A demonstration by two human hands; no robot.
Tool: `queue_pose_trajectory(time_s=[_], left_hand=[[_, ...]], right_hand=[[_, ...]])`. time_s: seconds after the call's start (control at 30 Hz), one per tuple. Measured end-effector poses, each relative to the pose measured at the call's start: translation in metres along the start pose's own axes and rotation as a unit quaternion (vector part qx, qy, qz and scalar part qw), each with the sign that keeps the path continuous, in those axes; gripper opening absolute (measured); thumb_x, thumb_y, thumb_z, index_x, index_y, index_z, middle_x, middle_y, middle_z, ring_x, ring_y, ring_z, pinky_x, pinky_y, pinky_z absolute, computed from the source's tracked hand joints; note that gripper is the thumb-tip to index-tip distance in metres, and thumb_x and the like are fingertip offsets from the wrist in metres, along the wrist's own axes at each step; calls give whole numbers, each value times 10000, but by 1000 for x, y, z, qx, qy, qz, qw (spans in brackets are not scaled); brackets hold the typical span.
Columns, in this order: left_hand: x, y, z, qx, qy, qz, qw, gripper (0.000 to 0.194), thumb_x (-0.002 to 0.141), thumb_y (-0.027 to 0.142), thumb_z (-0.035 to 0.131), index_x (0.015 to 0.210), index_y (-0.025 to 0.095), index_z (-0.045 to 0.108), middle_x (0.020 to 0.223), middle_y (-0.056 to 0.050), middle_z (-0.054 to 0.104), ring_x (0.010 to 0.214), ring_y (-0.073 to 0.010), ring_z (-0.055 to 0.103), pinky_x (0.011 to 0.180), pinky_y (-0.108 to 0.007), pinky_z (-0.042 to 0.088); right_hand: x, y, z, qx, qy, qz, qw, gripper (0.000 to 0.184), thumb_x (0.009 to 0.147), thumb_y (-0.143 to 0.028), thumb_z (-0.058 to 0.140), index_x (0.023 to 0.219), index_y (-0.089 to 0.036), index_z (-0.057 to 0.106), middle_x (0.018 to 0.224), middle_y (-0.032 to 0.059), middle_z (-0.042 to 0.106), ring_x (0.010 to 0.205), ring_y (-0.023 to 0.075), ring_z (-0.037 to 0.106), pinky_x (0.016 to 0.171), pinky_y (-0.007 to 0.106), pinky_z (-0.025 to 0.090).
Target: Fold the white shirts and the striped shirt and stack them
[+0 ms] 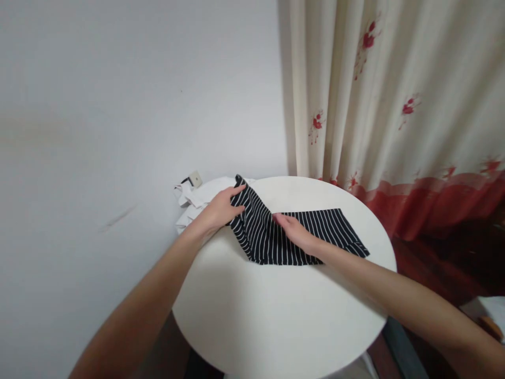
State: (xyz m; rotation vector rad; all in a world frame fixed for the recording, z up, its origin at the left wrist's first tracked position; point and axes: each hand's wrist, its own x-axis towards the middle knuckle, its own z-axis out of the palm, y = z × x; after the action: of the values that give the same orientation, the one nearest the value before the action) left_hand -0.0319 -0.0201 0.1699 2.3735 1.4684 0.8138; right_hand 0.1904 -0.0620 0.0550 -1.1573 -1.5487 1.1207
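Observation:
A black fabric piece with thin white stripes lies across the round white table, its right part flat. It looks like a folded garment, though I cannot tell which kind. Its left end is raised off the tabletop, gripped between the thumb and fingers of my left hand. My right hand rests on the middle of the fabric with fingers stretched toward the far edge, where the lifted part bends up. Those fingertips touch the cloth, and part of the hand's underside is hidden.
White crumpled cloth sits at the table's far left, against the wall. Behind it a small beige box is on the wall. A cream and red floral curtain hangs at the right. A white object stands at lower right.

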Motion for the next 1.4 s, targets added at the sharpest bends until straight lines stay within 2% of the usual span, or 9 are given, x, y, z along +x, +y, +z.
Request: queue_pose_trajectory(time_s=[0.1,0.2,0.3,0.4,0.57,0.73,0.9,1.07,1.4], left_hand=[[17,46,25,-32,-52,54,997,720,752,155,665,1457,133,517,1457,-104,557,1327,-268,533,1164,-386,367],[25,77,68,-96,-109,77,986,735,757,115,643,1476,136,491,1497,-124,511,1376,-298,478,1189,-435,336],[23,89,110,-258,-171,13,951,923,810,142,613,1614,198,162,1599,-153,350,1313,-287,541,1094,-449,468],[18,90,137,-416,-245,-66,873,1059,851,161,588,1592,276,-160,1641,-179,233,1142,-216,653,951,-391,578],[16,80,152,-481,-237,-90,839,1000,816,103,595,1616,248,12,1586,-225,332,948,-166,709,877,-350,591],[30,64,140,-405,-55,25,912,623,799,30,511,1402,186,489,1345,-150,612,951,-170,693,857,-339,568],[38,56,128,-306,48,114,944,442,804,14,494,1192,179,626,1252,-95,664,1137,-204,631,991,-387,519],[27,63,140,-185,13,204,961,383,878,86,518,1222,208,637,1320,-68,644,1265,-210,565,1153,-431,393],[3,64,179,86,-236,226,941,509,1035,443,379,1484,221,465,1600,-82,368,1497,-306,282,1213,-583,196]], right_hand=[[8,-37,-18,191,35,51,980,543,1018,-543,340,1307,-153,585,1280,173,659,1052,230,674,878,408,566],[7,-55,-41,231,72,72,968,359,968,-405,508,1143,-129,656,941,113,727,707,164,650,638,296,560],[0,-43,-61,207,104,108,967,202,864,-262,632,978,-107,693,670,52,672,567,160,594,536,273,518],[-7,-16,-77,205,100,165,959,177,796,-192,671,951,-110,698,634,52,678,587,206,640,585,340,569],[-5,12,-86,159,156,184,957,280,714,-31,633,977,-92,704,661,61,715,610,223,681,632,357,588],[9,-14,-82,158,171,156,960,311,732,17,582,996,-92,707,670,60,726,639,228,703,662,357,597],[8,-59,-88,184,151,113,965,254,768,-12,631,996,-101,699,709,65,740,663,211,708,711,354,603],[-12,-54,-122,175,181,127,960,295,790,-26,609,1060,-118,682,731,68,748,654,204,709,679,338,603],[-55,60,-163,162,187,271,930,357,819,-100,609,1174,-121,647,831,107,770,744,242,733,732,373,609]])
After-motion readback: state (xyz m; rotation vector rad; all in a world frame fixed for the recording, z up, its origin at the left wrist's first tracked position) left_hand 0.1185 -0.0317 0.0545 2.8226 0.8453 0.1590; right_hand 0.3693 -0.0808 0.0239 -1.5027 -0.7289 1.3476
